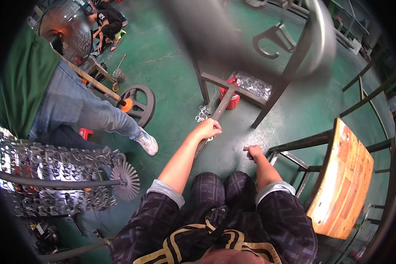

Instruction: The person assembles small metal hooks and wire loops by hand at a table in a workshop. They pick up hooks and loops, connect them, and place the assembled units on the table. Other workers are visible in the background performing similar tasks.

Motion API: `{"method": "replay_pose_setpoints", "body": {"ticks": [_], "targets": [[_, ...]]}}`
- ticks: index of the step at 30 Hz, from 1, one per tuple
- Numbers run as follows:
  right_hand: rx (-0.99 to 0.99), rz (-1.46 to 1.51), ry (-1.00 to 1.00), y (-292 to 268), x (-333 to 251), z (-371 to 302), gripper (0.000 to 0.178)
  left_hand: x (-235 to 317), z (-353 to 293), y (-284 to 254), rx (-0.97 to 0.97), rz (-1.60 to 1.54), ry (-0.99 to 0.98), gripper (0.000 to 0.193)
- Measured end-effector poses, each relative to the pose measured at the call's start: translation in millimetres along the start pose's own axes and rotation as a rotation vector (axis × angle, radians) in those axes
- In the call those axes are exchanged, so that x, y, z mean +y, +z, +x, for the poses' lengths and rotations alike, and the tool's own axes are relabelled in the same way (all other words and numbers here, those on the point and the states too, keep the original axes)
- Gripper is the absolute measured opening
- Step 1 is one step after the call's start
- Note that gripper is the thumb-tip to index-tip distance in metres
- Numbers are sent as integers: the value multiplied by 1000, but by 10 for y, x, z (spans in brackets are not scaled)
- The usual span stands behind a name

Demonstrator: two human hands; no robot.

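Observation:
My left hand (208, 129) is closed in a loose fist above the long bar (225, 100) of a dark metal stand. The curled fingers hide whatever may be in it. A small pile of shiny, ring-like metal pieces (202, 114) lies on the floor just beyond it. My right hand (252, 152) hangs to the right over the floor with its fingers curled together. Whether it pinches something is too small to tell. High in front, a large grey metal shape (246, 48) is blurred close to the camera, and beside it a curved metal hook (268, 43) shows.
A wooden seat (343, 180) on a metal frame stands right. Under the stand are a red bucket (234, 102) and a heap of shiny pieces (253, 86). At left, a person in jeans (83, 105) stands near a rack of metal hooks (61, 176) and a spoked wheel (143, 105).

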State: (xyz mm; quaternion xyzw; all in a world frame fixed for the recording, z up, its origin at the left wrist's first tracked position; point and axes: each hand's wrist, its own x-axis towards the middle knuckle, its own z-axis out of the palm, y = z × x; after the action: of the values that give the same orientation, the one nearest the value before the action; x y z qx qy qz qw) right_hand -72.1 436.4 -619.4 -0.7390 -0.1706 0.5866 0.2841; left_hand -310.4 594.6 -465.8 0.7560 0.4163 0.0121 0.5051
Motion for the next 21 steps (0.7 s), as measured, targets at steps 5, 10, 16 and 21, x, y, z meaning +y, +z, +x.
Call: {"method": "replay_pose_setpoints", "body": {"ticks": [5,10,16,21], "targets": [[-27,-569,-105,-41,317,398,18,-47,154,-184,-190,-182,24,18],[26,-893,-175,-1,491,369,24,-312,-56,-638,-79,-255,78,20],[-25,-1077,-180,-55,720,350,25,-1612,245,-414,186,161,-49,15],[-130,-1294,-215,-82,659,284,25,-2474,347,188,3,549,-1,28]]}}
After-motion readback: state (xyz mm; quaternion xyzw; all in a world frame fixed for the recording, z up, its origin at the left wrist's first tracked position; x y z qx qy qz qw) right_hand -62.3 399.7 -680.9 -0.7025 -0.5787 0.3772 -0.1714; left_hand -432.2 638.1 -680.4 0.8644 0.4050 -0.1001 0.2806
